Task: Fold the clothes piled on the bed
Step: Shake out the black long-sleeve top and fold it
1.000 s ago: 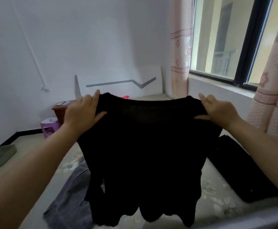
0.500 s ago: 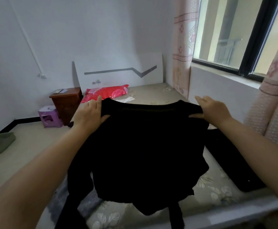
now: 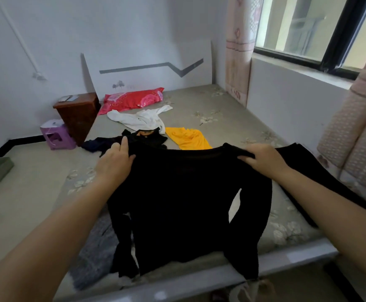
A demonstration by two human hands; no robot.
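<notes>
Head view: left hand (image 3: 115, 162) and right hand (image 3: 264, 158) each pinched a shoulder of the black top (image 3: 186, 205), spread over the near end of the bed (image 3: 221, 110). Beyond it lay white (image 3: 140, 118), yellow (image 3: 187, 138) and dark (image 3: 103, 143) clothes; black trousers (image 3: 308, 171) at right.

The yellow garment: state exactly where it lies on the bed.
In the head view the yellow garment lies mid-bed, just right of the white garment, beyond the black top being held.
</notes>
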